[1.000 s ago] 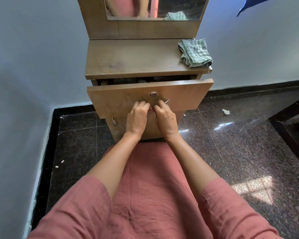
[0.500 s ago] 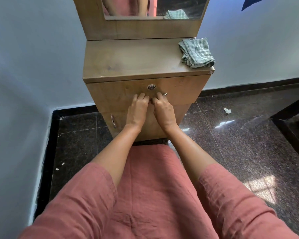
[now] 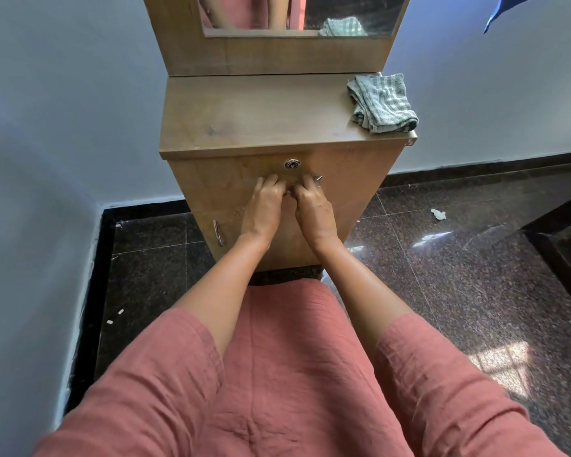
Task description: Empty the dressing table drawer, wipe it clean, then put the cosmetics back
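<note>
Fingers (image 3: pixel 271 183) of the left hand (image 3: pixel 263 211) are curled down over the drawer handle (image 3: pixel 318 178), and the right hand (image 3: pixel 314 212) is hooked onto it just beside, knuckles almost touching. Both hands are clamped on that bar. Only its metal tip peeks out at three o'clock of the right fingers, plus a glint between the two hands. The rest is buried under them.

The drawer (image 3: pixel 353 173) itself sits shut, its front flush under the top of the dressing table (image 3: pixel 244 117). Its inside is completely hidden, so there's no telling what it holds. The front faces six o'clock, straight at the person, and its long axis runs nine to three, with the handle lying along the same line. A round lock (image 3: pixel 292 164) sits at twelve o'clock, just above the hands.

Up on the tabletop, at two o'clock of the hands, a folded green checked cloth (image 3: pixel 384 103) lies right at the corner. The mirror (image 3: pixel 343 8) at twelve is cut off by the frame and catches a piece of that cloth. At eight o'clock, a slim door handle (image 3: pixel 217 233) shows on the lower cabinet. Out on the dark speckled floor (image 3: pixel 442 275), a pale scrap (image 3: pixel 438 213) lies at three. Pink sleeves (image 3: pixel 152 374) fill six o'clock.
</note>
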`<action>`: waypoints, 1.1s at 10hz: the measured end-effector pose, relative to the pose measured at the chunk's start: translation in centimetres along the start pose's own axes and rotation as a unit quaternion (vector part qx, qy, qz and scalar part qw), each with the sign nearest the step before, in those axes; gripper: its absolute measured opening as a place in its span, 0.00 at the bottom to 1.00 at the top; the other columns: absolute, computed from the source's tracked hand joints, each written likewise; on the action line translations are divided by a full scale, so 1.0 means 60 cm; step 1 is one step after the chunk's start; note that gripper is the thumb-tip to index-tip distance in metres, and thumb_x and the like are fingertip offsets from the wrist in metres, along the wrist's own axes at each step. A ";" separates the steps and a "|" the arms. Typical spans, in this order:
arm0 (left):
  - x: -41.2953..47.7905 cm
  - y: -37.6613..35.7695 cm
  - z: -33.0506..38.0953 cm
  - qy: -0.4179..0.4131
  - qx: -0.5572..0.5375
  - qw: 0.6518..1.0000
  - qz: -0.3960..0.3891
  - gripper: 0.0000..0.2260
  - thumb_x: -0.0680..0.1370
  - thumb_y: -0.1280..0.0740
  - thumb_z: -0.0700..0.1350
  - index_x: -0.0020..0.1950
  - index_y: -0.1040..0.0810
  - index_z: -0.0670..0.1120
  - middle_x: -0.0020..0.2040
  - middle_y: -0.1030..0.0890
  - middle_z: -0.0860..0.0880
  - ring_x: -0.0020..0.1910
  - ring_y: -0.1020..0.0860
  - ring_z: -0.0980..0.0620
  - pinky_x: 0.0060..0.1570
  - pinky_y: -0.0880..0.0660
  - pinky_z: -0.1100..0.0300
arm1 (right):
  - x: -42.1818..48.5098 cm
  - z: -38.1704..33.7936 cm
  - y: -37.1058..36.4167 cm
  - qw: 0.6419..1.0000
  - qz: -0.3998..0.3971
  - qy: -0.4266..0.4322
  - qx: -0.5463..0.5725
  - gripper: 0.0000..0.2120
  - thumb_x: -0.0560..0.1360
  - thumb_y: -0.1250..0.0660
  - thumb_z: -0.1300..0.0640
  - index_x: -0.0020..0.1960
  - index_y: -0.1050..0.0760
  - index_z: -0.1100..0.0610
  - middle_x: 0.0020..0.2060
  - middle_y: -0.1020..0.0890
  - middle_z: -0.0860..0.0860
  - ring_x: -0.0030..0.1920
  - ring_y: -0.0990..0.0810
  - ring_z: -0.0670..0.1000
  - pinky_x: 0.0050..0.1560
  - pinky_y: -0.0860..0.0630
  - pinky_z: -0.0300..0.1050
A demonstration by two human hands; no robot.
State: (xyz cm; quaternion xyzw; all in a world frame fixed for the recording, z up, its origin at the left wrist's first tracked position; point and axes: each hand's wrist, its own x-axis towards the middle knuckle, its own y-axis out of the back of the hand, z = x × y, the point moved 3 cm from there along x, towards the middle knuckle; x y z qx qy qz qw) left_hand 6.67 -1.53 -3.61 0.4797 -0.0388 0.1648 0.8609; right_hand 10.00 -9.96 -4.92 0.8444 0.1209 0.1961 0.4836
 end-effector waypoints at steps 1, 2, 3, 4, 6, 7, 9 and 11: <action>-0.001 -0.001 0.002 0.006 0.004 1.000 0.004 0.11 0.77 0.45 0.31 0.51 0.23 0.34 0.54 0.24 0.36 0.56 0.29 0.39 0.52 0.31 0.50 | -0.001 0.000 0.001 1.000 -0.005 0.002 0.008 0.11 0.78 0.44 0.63 0.55 0.25 0.63 0.58 0.28 0.60 0.61 0.31 0.59 0.46 0.28 0.56; 0.000 -0.002 0.003 0.020 0.013 1.000 -0.005 0.11 0.77 0.45 0.31 0.51 0.24 0.33 0.55 0.25 0.36 0.56 0.29 0.38 0.51 0.31 0.49 | -0.003 -0.001 0.002 1.000 -0.013 -0.001 0.006 0.11 0.78 0.44 0.63 0.55 0.25 0.63 0.57 0.28 0.61 0.59 0.29 0.61 0.46 0.28 0.58; -0.002 -0.001 0.005 0.035 0.024 0.999 -0.027 0.11 0.78 0.44 0.34 0.53 0.23 0.34 0.54 0.25 0.37 0.55 0.26 0.38 0.49 0.30 0.48 | -0.006 -0.003 0.003 1.000 -0.017 0.003 -0.018 0.12 0.78 0.45 0.63 0.56 0.26 0.63 0.57 0.28 0.60 0.55 0.27 0.62 0.48 0.28 0.57; -0.019 0.003 0.005 0.025 0.040 0.998 -0.044 0.13 0.79 0.45 0.38 0.58 0.23 0.41 0.59 0.23 0.42 0.55 0.24 0.39 0.49 0.27 0.49 | -0.015 -0.010 0.004 0.999 -0.021 0.011 -0.036 0.13 0.78 0.45 0.61 0.57 0.26 0.62 0.57 0.26 0.59 0.55 0.25 0.62 0.50 0.28 0.56; -0.051 0.017 -0.001 -0.025 0.099 0.995 -0.021 0.16 0.80 0.46 0.38 0.67 0.31 0.40 0.69 0.30 0.41 0.68 0.32 0.42 0.68 0.37 0.53 | -0.041 -0.024 0.020 0.994 0.033 0.074 -0.069 0.11 0.72 0.42 0.61 0.43 0.22 0.63 0.39 0.19 0.59 0.39 0.19 0.60 0.39 0.22 0.48; -0.061 0.038 0.006 -0.042 0.107 0.993 -0.005 0.19 0.82 0.49 0.41 0.72 0.40 0.38 0.74 0.38 0.40 0.74 0.41 0.45 0.74 0.50 0.55 | -0.050 -0.026 0.037 0.988 0.046 0.101 -0.108 0.13 0.72 0.45 0.60 0.42 0.22 0.62 0.37 0.19 0.57 0.39 0.19 0.58 0.44 0.24 0.46; -0.050 0.099 0.022 -0.051 0.143 0.987 0.044 0.23 0.83 0.53 0.46 0.75 0.54 0.41 0.77 0.54 0.45 0.76 0.54 0.50 0.71 0.64 0.58 | -0.032 -0.058 0.096 0.969 0.153 0.155 -0.114 0.16 0.74 0.45 0.59 0.54 0.23 0.64 0.49 0.17 0.58 0.53 0.19 0.57 0.56 0.24 0.51; -0.002 0.144 0.030 -0.015 0.164 0.984 0.071 0.23 0.83 0.56 0.47 0.75 0.60 0.43 0.77 0.60 0.46 0.76 0.60 0.50 0.71 0.66 0.56 | 0.021 -0.097 0.116 0.976 0.136 0.134 -0.104 0.25 0.77 0.54 0.55 0.70 0.39 0.65 0.70 0.35 0.61 0.72 0.38 0.58 0.72 0.47 0.50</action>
